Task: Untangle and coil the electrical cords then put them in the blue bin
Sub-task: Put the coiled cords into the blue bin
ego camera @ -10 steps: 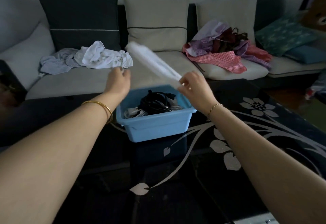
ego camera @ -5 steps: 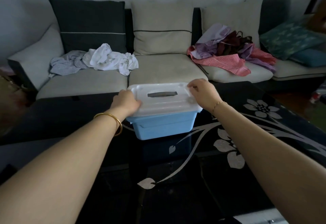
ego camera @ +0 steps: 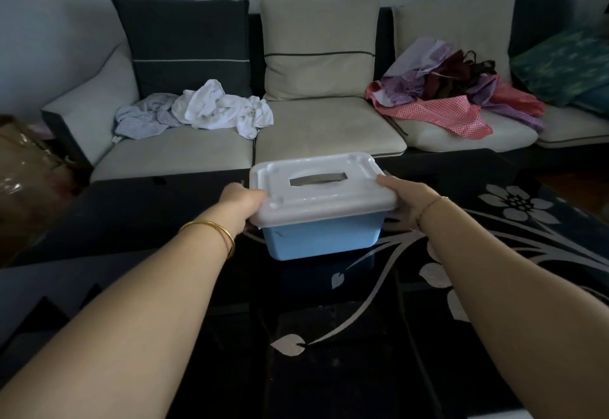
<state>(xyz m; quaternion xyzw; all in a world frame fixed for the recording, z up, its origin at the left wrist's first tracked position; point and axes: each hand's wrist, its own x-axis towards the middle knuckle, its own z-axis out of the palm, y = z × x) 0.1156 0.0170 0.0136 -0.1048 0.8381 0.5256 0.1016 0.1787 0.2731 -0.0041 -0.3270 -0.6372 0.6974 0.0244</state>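
We are looking at a bin [ego camera: 323, 237] of smooth blue plastic, matt on its walls, and its lid [ego camera: 329, 201] of white plastic is catching a soft sheen. The counter [ego camera: 329, 369] is showing a glossy black face that is mirroring the bin. The sofa [ego camera: 329, 128] is wearing matt cloth, with soft, crumpled clothes [ego camera: 217, 108] lying on it. A bangle [ego camera: 227, 235] is gleaming like polished gold-coloured metal.
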